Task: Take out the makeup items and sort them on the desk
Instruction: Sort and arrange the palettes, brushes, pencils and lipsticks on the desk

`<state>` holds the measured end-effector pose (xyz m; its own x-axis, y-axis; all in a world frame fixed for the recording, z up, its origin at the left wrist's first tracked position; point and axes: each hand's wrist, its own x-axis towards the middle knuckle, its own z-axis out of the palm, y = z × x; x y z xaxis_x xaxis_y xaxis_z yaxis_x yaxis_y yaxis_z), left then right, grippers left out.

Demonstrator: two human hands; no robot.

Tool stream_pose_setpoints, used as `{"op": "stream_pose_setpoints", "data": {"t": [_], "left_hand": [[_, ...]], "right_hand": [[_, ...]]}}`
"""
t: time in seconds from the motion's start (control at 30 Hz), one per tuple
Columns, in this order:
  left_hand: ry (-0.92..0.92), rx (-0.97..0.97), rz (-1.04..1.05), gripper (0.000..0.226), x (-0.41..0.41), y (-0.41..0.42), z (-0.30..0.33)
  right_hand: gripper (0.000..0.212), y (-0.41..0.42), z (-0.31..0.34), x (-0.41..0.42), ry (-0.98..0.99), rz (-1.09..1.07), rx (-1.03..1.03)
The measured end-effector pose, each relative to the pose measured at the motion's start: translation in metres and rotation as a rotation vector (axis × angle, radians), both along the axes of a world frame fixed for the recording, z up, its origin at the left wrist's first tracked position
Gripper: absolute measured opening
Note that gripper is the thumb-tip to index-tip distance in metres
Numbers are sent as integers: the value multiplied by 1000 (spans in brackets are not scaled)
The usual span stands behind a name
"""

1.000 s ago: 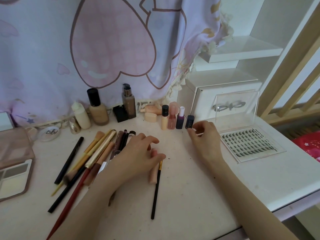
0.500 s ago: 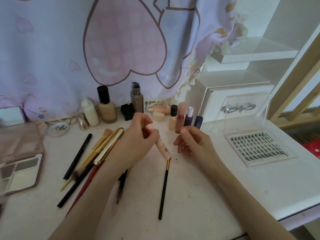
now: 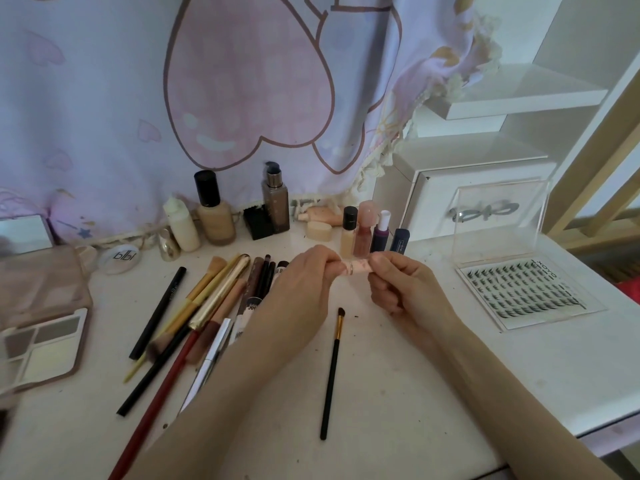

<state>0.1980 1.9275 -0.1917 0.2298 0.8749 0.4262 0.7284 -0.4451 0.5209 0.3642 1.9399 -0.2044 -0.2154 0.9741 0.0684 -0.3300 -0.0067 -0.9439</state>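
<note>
Nearest, a thin black brush (image 3: 331, 372) lies on the white desk (image 3: 398, 393) between the two forearms, its bristle tip pointing toward the hands. Above it the left hand (image 3: 304, 289) and right hand (image 3: 405, 289) meet over the desk, each with curled fingers pinching one end of a small pink tube (image 3: 353, 267), which is held level and clear of the surface with a metallic ring around its middle. To the left of the left hand, a pile of pencils and brushes (image 3: 207, 306) fans across the desk, some of it running under the left wrist. Well left of that, an eyeshadow palette (image 3: 38, 341) lies open near the edge. To the right of the right hand, apart from it, sits a clear lash case (image 3: 526, 292) with its lid standing up. Just beyond the hands stands a short row of small bottles (image 3: 375, 233), upright and close together. Farther left along the back are two foundation bottles (image 3: 242, 209), a white bottle (image 3: 181, 225) and a round compact (image 3: 119, 259). Behind the right hand is a white drawer box (image 3: 450, 188), and a pink heart curtain (image 3: 242, 81) hangs at the back.
</note>
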Motion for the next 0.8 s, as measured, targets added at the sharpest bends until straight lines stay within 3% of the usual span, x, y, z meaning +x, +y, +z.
{"op": "stream_pose_setpoints", "data": {"t": [0.1, 0.2, 0.27, 0.37, 0.43, 0.53, 0.67, 0.73, 0.8], "left_hand": [[66, -80, 47, 20, -3, 2, 3], [-27, -164, -8, 12, -8, 2, 4], [-42, -130, -69, 23, -7, -2, 3], [-83, -55, -47, 10, -3, -5, 5], [34, -17, 19, 10, -5, -3, 4], [247, 31, 72, 27, -12, 1, 1], [-13, -132, -34, 8, -12, 1, 6], [-21, -105, -75, 16, -11, 1, 5], [35, -59, -67, 9, -11, -1, 8]], "right_hand": [[15, -1, 0, -2, -54, -22, 83], [14, -1, 1, -4, -94, -26, 69], [16, 0, 1, -2, -80, -23, 36], [20, 0, 0, 0, -73, -26, 62], [13, -1, -1, -1, -95, -30, 121], [9, -2, -3, -3, -188, -35, 203], [7, -1, 0, 0, -175, -85, 159], [13, 0, 1, 4, -134, -81, 107], [27, -1, 1, 4, -140, -22, 88]]}}
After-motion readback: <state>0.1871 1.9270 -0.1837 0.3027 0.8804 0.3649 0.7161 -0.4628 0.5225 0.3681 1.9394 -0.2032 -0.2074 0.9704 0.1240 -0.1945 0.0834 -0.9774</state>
